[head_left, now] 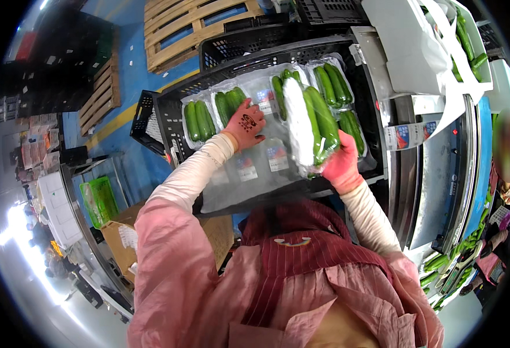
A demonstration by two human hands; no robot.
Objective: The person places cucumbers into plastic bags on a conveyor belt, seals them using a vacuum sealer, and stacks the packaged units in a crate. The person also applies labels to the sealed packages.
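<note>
A wrapped tray of cucumbers (323, 123) is tilted on its side above the black crate (171, 119), its white tray bottom facing left. My right hand (343, 165), in a pinkish-red glove, grips its near end. My left hand (245, 125), in a similar printed glove, spreads its fingers beside another cucumber pack (228, 104); its fingertips reach that pack's near edge. More packs lie in the crate, among them a left one (199, 120) and a far right one (333, 83). A clear plastic sheet (226, 191) with labelled packaging under it covers the near part.
Right of the crate stands a metal wrapping machine (432, 168) with a strip of labels (409, 135) hanging from it. A white box of cucumbers (476, 43) is at the far right. Wooden pallets (188, 26) lie beyond the crate. A cardboard box (120, 238) stands near left.
</note>
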